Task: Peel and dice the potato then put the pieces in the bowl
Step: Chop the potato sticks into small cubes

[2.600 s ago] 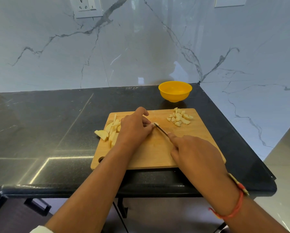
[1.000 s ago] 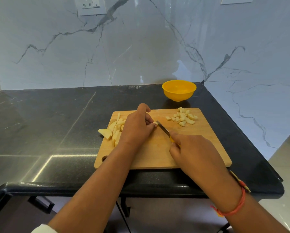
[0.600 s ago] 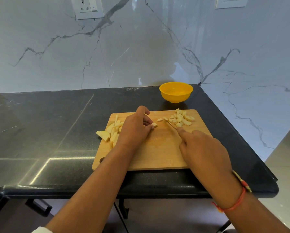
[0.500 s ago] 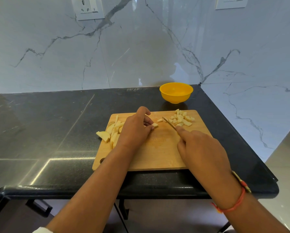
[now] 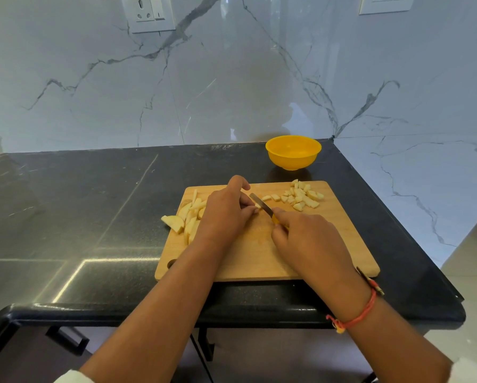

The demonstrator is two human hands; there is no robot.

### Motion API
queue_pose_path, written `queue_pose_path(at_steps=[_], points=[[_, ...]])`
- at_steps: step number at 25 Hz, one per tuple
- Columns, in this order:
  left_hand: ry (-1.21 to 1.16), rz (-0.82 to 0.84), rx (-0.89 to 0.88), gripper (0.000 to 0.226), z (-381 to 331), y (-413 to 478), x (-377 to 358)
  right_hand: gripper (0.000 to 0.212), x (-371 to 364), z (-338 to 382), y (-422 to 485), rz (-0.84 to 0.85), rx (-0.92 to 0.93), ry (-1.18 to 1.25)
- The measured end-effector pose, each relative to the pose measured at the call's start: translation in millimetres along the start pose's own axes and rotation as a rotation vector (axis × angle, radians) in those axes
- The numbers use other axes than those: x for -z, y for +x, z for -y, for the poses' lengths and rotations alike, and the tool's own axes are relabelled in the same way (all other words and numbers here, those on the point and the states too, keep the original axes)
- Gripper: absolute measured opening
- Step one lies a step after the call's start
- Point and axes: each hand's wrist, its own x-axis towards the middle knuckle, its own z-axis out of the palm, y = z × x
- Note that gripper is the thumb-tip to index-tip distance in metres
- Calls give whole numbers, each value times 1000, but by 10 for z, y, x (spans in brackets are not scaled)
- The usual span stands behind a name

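So the board (image 5: 259, 261) sits at the near right of the dark worktop (image 5: 93, 217), its near edge close to the worktop's front edge. The left hand (image 5: 226, 214) is curled up mid-board, fingertips pinching the end of a potato strip (image 5: 257, 206) down against the wood. The right hand (image 5: 309, 239) is wrapped round the yellow handle of a small knife (image 5: 261, 203), forefinger stretched toward the blade. The blade slants off to the far left and its edge sits right at the strip, just beside the left fingertips.

The uncut strips (image 5: 190, 217) are piled at the board's left edge, partly under the left hand, and one chunk hangs over onto the worktop. The dice (image 5: 301, 196) are heaped at the board's far right corner, with a couple trailing toward the blade. The yellow bowl (image 5: 293, 152) stands at the far right corner of the worktop, just past the board. There's an orange band (image 5: 356, 316) on the right wrist.
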Motion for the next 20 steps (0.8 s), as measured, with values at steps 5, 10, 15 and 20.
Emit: queue_pose_path(at_steps=[5, 10, 15, 20], points=[[12, -35, -4, 35, -33, -14, -30, 45, 39, -25, 13, 77, 0, 16], [4, -32, 8, 34, -39, -20, -26, 47, 187, -85, -175, 88, 7, -50], [-1, -19, 20, 33, -49, -31, 0, 48, 274, -170, -322, 53, 39, -193], [-10, 26, 40, 31, -77, -46, 32, 47, 232, -79, -224, -32, 14, -114]])
